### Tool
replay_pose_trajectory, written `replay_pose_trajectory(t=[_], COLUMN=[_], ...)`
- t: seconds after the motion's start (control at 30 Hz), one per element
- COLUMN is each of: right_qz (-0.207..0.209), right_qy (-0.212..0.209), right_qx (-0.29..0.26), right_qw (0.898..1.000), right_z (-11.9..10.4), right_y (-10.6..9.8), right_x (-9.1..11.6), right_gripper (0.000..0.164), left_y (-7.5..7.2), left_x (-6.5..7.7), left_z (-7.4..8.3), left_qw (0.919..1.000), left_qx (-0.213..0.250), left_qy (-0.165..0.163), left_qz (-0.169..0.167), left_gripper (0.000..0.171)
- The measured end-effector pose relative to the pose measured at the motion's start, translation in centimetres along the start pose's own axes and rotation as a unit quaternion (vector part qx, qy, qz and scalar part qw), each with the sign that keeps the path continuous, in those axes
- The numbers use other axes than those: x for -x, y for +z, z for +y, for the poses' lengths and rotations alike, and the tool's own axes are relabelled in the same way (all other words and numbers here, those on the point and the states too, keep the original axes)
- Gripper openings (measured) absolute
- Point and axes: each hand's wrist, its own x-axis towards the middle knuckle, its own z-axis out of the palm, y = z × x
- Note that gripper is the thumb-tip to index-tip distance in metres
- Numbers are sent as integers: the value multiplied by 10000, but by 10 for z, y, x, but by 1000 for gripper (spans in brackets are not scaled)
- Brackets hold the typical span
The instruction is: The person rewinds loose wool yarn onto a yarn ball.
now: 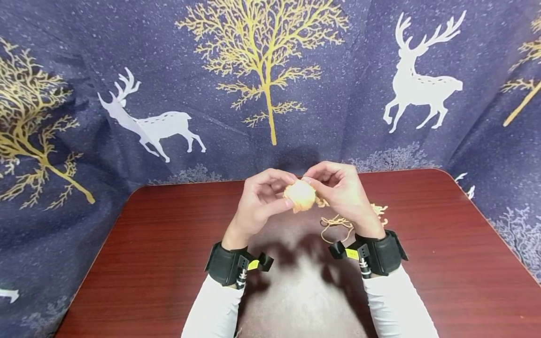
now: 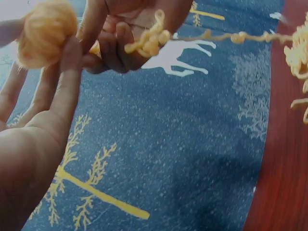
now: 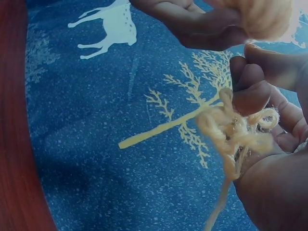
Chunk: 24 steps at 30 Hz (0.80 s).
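Note:
A small ball of pale yellow yarn (image 1: 301,195) is held up above the table between both hands. My left hand (image 1: 258,204) grips it from the left, thumb below and fingers at its upper edge. At the ball's upper right edge, my right hand (image 1: 344,192) pinches yarn between thumb and forefinger; the strand there is mostly hidden. A knotted clump of yarn (image 3: 236,130) hangs at the right hand's curled fingers. From this clump, a kinked strand (image 2: 238,37) runs down to the loose yarn pile (image 2: 299,53) on the table.
The loose yarn pile lies partly behind the right wrist on the reddish-brown table (image 1: 169,234). A dark blue cloth (image 1: 236,126) printed with deer and trees hangs behind the table's far edge. Black straps with cameras (image 1: 382,253) circle both wrists.

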Motion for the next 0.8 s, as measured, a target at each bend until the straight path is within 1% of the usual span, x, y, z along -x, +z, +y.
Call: replay_pose_trajectory(t=[0.1,0.2,0.3,0.37,0.43,0.5,0.6,0.67,0.73,0.8], right_qz=[-100,-188,-208,-210,-199,-212,-247,-323,-394,-449], right_qy=[-32,-27,29,109,172,224,244,254,255,247], right_qx=[-19,89,312,487,704,832,966,937,914,869], right_qw=[9999,9998,9993,9985,9972,9961,9947,9947,9947,9949], right_z=[2,2,2,1,-1,-2,-4,-4,-5,-5], right_y=[3,8,14,17,20,21,22,22,22,22], right_x=[0,0,0,0,1,2,3,3,3,3], right_gripper=[7,8,7,8,7,6,4,4,4,5], left_y=[1,2,4,6,7,7,7,7,7,7], left_x=[0,-1,-3,-4,-5,-7,-7,-7,-7,-7], left_z=[-2,-3,-4,-5,-6,-8,-9,-11,-13,-14], left_qw=[9980,9925,9848,9786,9709,9616,9463,9381,9320,9277], left_qx=[315,600,671,556,270,-161,-837,-1210,-1523,-1801], left_qy=[181,311,373,444,538,630,694,650,581,492], left_qz=[508,1023,1557,1929,2317,2667,3046,3181,3237,3232], left_gripper=[38,40,37,36,35,34,30,31,32,32])
